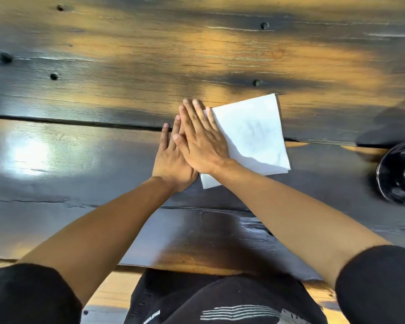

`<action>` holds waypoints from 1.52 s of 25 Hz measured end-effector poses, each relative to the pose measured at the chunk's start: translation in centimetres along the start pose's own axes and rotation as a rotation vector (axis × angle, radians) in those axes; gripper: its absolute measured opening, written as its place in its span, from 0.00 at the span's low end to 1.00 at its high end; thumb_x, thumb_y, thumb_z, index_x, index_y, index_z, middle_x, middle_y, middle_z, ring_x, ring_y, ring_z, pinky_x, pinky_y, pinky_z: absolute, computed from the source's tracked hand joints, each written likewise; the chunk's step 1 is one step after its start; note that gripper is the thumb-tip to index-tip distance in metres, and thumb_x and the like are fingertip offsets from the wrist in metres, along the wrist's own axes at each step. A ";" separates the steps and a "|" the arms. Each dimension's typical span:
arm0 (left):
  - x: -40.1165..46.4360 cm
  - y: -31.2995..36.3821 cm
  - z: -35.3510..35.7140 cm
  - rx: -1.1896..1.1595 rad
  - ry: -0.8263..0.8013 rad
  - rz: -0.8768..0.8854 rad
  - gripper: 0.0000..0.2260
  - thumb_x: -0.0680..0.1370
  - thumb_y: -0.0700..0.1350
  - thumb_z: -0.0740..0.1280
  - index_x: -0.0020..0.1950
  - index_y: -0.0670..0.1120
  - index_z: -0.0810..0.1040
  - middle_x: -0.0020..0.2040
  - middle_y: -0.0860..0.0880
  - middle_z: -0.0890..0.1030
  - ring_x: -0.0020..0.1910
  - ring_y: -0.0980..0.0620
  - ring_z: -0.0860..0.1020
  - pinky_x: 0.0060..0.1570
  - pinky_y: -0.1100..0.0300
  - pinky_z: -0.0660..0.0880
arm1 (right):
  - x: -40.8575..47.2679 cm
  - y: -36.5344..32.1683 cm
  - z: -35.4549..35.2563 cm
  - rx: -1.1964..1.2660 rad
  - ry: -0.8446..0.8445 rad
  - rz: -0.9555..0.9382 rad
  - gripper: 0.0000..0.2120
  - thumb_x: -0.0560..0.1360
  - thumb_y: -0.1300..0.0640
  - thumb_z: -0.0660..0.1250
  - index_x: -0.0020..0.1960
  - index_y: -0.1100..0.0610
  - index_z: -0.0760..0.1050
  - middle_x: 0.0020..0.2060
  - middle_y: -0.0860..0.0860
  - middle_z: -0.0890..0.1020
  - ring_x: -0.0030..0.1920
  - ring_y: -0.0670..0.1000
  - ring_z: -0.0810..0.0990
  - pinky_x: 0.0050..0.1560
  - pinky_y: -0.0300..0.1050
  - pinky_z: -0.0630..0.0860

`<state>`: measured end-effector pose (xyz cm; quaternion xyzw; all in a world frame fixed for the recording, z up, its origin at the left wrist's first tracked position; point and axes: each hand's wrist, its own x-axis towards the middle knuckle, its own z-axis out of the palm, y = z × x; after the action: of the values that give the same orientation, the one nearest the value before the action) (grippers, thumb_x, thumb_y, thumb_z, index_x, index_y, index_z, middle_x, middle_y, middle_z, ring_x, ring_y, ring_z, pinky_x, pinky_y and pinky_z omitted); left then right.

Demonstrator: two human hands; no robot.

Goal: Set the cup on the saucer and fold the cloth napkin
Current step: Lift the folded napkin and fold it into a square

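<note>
White square napkin (253, 136) flat under right hand (204, 146).

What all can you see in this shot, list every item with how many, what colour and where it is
Napkin: one, white, folded into a rough square, lying flat on the table right of centre.
Dark glossy round object: one, black, at the right edge, cut off by the frame; whether it is the cup or the saucer I cannot tell.
Table: one, dark wood planks with knots, fills the view.
Right hand: one, flat, palm down on the napkin's left edge, overlapping the left hand.
Left hand: one, flat, partly under the right hand, beside the napkin's left edge.
Sleeves: two, black, bottom corners.
</note>
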<state>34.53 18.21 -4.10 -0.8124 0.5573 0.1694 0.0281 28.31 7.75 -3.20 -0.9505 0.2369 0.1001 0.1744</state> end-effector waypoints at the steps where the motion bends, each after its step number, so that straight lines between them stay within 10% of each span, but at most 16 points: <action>1: 0.0 0.0 0.0 0.005 0.002 0.000 0.35 0.83 0.58 0.48 0.84 0.42 0.40 0.84 0.40 0.40 0.83 0.41 0.39 0.81 0.38 0.44 | 0.0 0.4 0.4 -0.014 -0.003 0.001 0.35 0.83 0.41 0.38 0.84 0.60 0.45 0.84 0.54 0.47 0.84 0.54 0.43 0.82 0.56 0.45; 13: -0.1 -0.3 0.5 0.025 0.015 -0.008 0.32 0.84 0.55 0.42 0.83 0.36 0.43 0.83 0.37 0.42 0.83 0.40 0.40 0.81 0.38 0.45 | -3.6 13.9 -1.4 -0.134 0.123 0.131 0.34 0.85 0.42 0.44 0.83 0.63 0.48 0.83 0.58 0.50 0.83 0.56 0.48 0.83 0.57 0.48; 22: -1.3 0.0 0.2 -0.104 0.118 -0.011 0.31 0.86 0.54 0.45 0.83 0.36 0.45 0.84 0.38 0.46 0.84 0.41 0.45 0.82 0.41 0.47 | -4.8 10.1 -1.6 -0.118 0.183 0.197 0.32 0.83 0.49 0.48 0.83 0.63 0.49 0.83 0.59 0.50 0.83 0.59 0.47 0.82 0.60 0.44; 28: -5.2 2.4 2.3 -0.146 0.162 0.077 0.28 0.86 0.51 0.50 0.82 0.36 0.55 0.83 0.38 0.54 0.83 0.41 0.52 0.81 0.42 0.54 | -7.2 2.6 3.1 -0.109 0.380 -0.030 0.25 0.86 0.55 0.51 0.80 0.65 0.60 0.80 0.61 0.62 0.81 0.60 0.59 0.78 0.61 0.61; 38: -5.3 2.7 2.7 0.024 0.116 0.031 0.29 0.86 0.51 0.48 0.83 0.36 0.50 0.84 0.38 0.49 0.84 0.40 0.48 0.82 0.43 0.50 | -9.5 9.3 2.8 -0.216 0.331 0.000 0.32 0.86 0.43 0.51 0.83 0.61 0.54 0.82 0.57 0.57 0.83 0.55 0.54 0.81 0.57 0.58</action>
<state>29.66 22.58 -4.63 -0.8117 0.5725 0.1156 0.0030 15.22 5.09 -5.83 -0.9672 0.2502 -0.0327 0.0299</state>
